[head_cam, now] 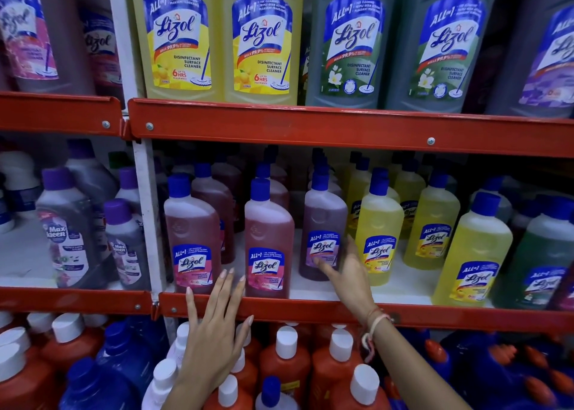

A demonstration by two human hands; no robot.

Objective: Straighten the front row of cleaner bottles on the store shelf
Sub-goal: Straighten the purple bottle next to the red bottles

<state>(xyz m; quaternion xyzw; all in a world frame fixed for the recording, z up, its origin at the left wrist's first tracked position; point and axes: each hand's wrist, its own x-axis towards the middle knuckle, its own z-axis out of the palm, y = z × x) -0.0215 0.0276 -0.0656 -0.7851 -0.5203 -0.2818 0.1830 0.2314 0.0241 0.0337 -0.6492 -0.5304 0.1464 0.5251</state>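
the step in hand looks like pulling the third pink bottle forward: it stands further back on the middle shelf than the two pink bottles at its 9 o'clock, which sit at the red lip. the right hand is open, fingers touching that bottle's label, not wrapped round it. the left hand is open and flat, fingers spread over the lip below the two front bottles. next, probably, the right hand closes and draws the bottle level, clear of the yellow bottle at 3 o'clock.

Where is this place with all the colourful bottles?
Most likely a shop's cleaning aisle. Red metal shelves hold many matching Lizol bottles in rows, with big yellow ones above.
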